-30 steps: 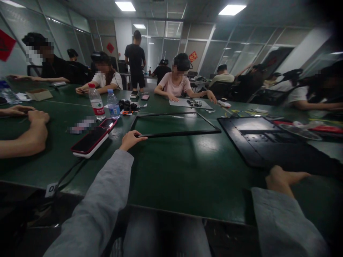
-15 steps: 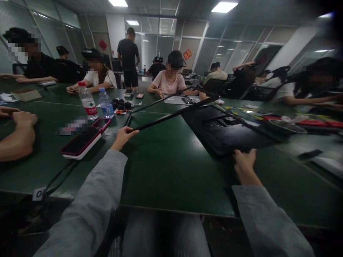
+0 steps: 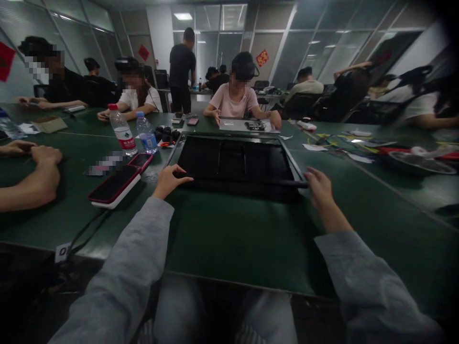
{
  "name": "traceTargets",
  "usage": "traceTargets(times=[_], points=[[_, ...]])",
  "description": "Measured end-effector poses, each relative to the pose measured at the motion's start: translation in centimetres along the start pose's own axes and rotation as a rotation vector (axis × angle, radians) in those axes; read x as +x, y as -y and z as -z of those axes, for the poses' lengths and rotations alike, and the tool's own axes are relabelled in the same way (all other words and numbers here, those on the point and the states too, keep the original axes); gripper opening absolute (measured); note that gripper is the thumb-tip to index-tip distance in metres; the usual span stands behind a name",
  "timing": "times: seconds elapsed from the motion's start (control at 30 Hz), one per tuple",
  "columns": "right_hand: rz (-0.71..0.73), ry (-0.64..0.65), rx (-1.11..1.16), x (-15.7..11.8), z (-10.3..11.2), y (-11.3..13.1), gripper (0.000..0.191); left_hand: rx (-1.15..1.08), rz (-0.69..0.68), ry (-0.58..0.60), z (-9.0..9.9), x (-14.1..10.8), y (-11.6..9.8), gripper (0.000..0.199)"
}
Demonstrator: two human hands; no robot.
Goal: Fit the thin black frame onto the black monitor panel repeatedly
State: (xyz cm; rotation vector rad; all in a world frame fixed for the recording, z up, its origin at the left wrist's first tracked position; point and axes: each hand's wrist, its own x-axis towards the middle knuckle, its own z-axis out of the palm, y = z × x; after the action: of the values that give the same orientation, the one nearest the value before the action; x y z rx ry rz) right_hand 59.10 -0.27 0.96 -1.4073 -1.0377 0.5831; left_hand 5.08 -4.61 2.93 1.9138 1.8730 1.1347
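A thin dark rectangular frame [image 3: 247, 182] spans the space between my hands, tilted with its near edge raised. My left hand [image 3: 170, 181] pinches its near left corner between thumb and fingers. At the near right corner, my right hand [image 3: 319, 188] is closed on the same frame. Under and inside the frame lies a black flat panel [image 3: 204, 157] with two thin upright lines across its middle. How far the frame and panel touch cannot be made out.
Left of my left hand are a red-rimmed phone [image 3: 114, 185] on a white block, a red-capped bottle [image 3: 122, 131] and a blue-capped bottle [image 3: 146, 134]. A person's forearm [image 3: 32, 188] rests far left. Cables [image 3: 333, 141] lie right; a person sits opposite.
The black panel has moved left to the middle, under the frame. My right hand has moved up and left from the panel to the frame's corner. The frame has come down and levelled.
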Motion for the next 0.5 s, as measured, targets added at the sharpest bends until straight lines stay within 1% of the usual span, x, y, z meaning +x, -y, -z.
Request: traceTargets(times=[0.07,0.1,0.13,0.17,0.23,0.27,0.33,0.4,0.43,0.5], points=[[-0.141,0.082,0.126,0.8,-0.6,0.3,0.037,0.073,-0.013,-0.017,0.2,-0.4,-0.6,0.037],[-0.176,0.127,0.156,0.9,-0.9,0.4,0.038,0.096,-0.022,-0.027,0.3,-0.5,-0.9,0.036],[-0.173,0.163,0.144,1.0,-1.3,0.4,0.042,0.112,-0.031,-0.037,0.2,-0.6,-1.1,0.035],[-0.139,0.174,0.098,0.9,-1.8,0.3,0.05,0.124,-0.039,-0.043,0.2,-0.6,-1.2,0.035],[-0.028,0.175,-0.026,0.7,-2.6,0.0,0.067,0.148,-0.048,-0.053,0.0,-0.8,-1.4,0.036],[0.037,0.176,-0.082,0.6,-3.0,-0.3,0.07,0.16,-0.05,-0.05,-0.2,-0.8,-1.4,0.037],[0.182,0.146,-0.192,0.4,-3.3,-0.8,0.065,0.183,-0.052,-0.012,-0.4,-1.0,-1.3,0.038],[0.31,0.081,-0.295,0.3,-3.2,-1.4,0.06,0.196,-0.053,0.057,-0.6,-1.2,-1.2,0.038],[0.355,0.056,-0.335,0.2,-3.1,-1.6,0.059,0.202,-0.054,0.092,-0.7,-1.3,-1.2,0.038],[0.402,0.038,-0.387,-0.1,-2.6,-2.1,0.058,0.223,-0.059,0.14,-0.7,-1.4,-1.3,0.037]])
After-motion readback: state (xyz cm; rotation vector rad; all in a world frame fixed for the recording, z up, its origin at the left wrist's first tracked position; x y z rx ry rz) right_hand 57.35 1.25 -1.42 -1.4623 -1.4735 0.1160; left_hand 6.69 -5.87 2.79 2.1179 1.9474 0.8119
